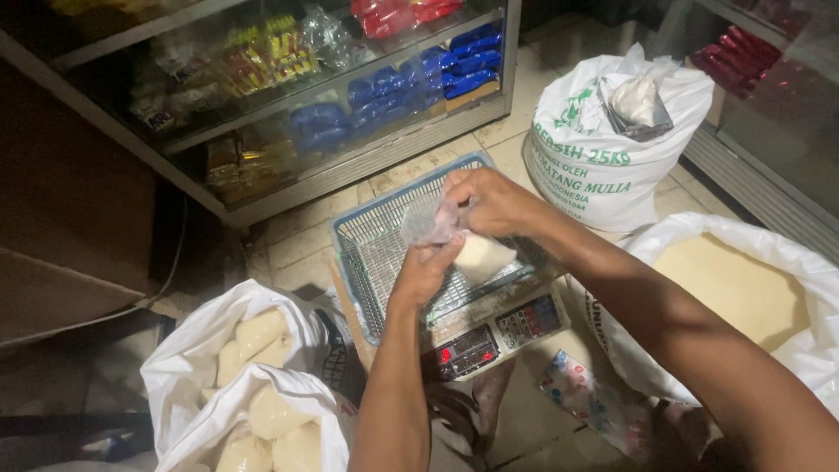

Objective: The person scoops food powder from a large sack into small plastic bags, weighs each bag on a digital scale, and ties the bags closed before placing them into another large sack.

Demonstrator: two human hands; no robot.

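Both my hands work on a small clear plastic bag (479, 256) filled with white powder, held over a blue wire basket (371, 236) that rests on a digital scale (489, 336). My left hand (424, 269) grips the bag's neck from below. My right hand (489, 203) holds the twisted top of the bag (428, 223) from above. The bag's body hangs just above the basket floor or touches it; I cannot tell which.
A white sack (223, 385) of filled bags sits at lower left. An open sack of pale powder (743, 284) is at right, another printed white sack (603, 140) behind it. A glass display cabinet (288, 96) with packets stands ahead. A printed wrapper (581, 393) lies on the floor.
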